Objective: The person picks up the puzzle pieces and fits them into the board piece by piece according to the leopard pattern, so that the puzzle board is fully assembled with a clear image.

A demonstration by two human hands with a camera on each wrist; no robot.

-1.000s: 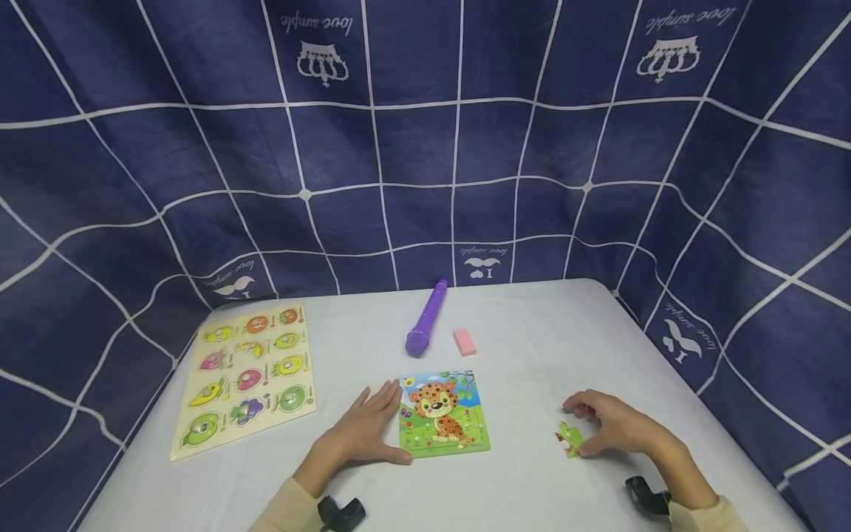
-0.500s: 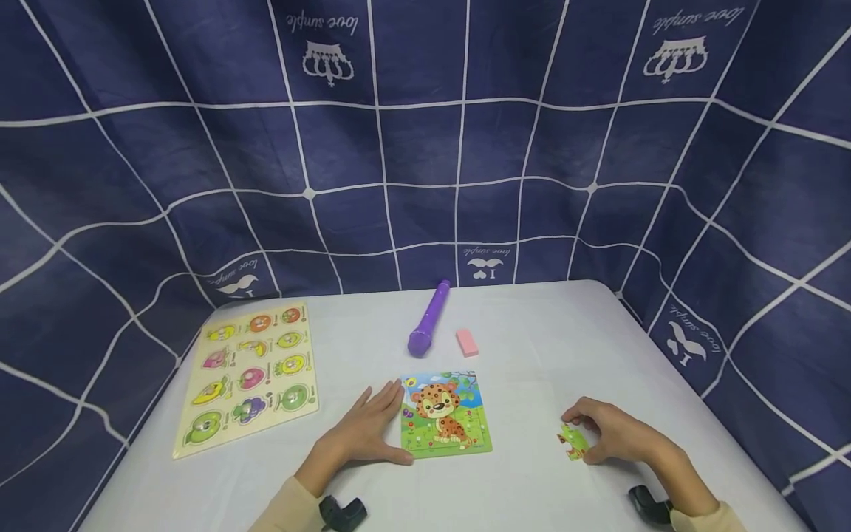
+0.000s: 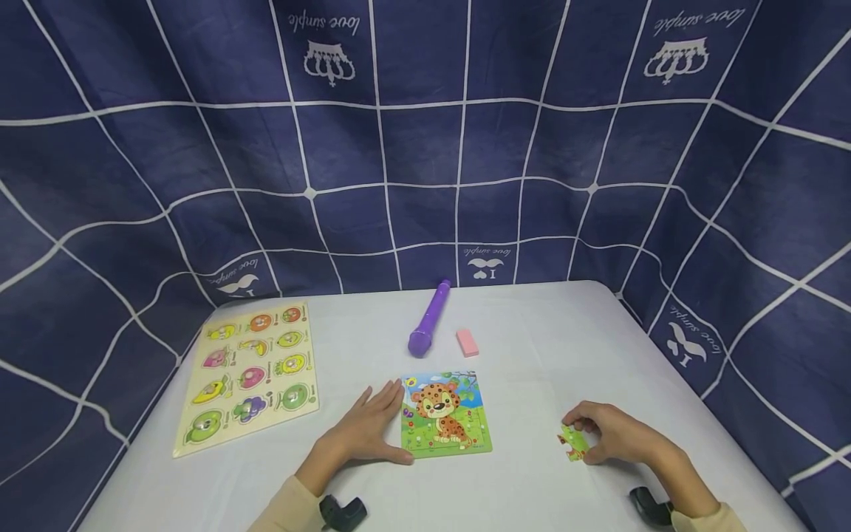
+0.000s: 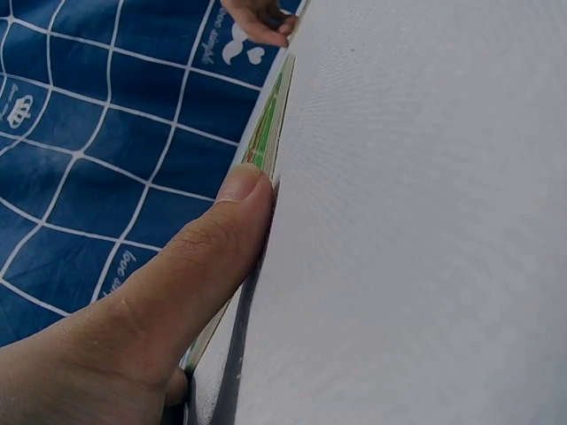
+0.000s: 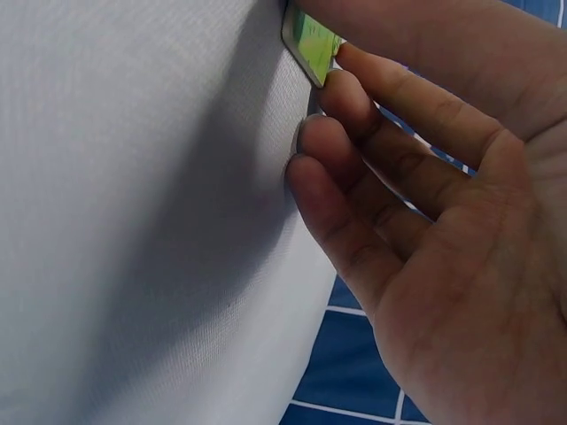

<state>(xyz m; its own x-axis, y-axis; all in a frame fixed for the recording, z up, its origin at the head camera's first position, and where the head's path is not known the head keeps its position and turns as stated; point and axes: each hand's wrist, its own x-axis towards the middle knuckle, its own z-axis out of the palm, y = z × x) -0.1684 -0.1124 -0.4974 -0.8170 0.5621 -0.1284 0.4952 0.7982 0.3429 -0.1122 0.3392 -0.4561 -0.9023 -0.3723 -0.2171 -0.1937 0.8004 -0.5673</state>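
A square jigsaw puzzle (image 3: 445, 414) with a spotted leopard cub picture lies flat at the front middle of the table. My left hand (image 3: 364, 428) rests along its left side, fingers extended and thumb at the lower left corner; in the left wrist view the thumb (image 4: 208, 235) touches the puzzle's edge. Off to the right, a small green puzzle piece (image 3: 575, 443) with brown patches is at the fingertips of my right hand (image 3: 618, 434), pinched between thumb and bent fingers. Part of that piece (image 5: 314, 44) is hidden by the thumb in the right wrist view.
A fruit puzzle board (image 3: 246, 377) lies at the left. Behind the leopard puzzle are a purple toy microphone (image 3: 428, 321) and a pink eraser-like block (image 3: 467, 343). A blue checked curtain (image 3: 425, 148) hangs round the back and sides of the white table (image 3: 525, 318).
My right hand has come slightly nearer the front, and the green piece has turned a little under its fingertips. The left hand and leopard puzzle keep their places; the head view shifted slightly.
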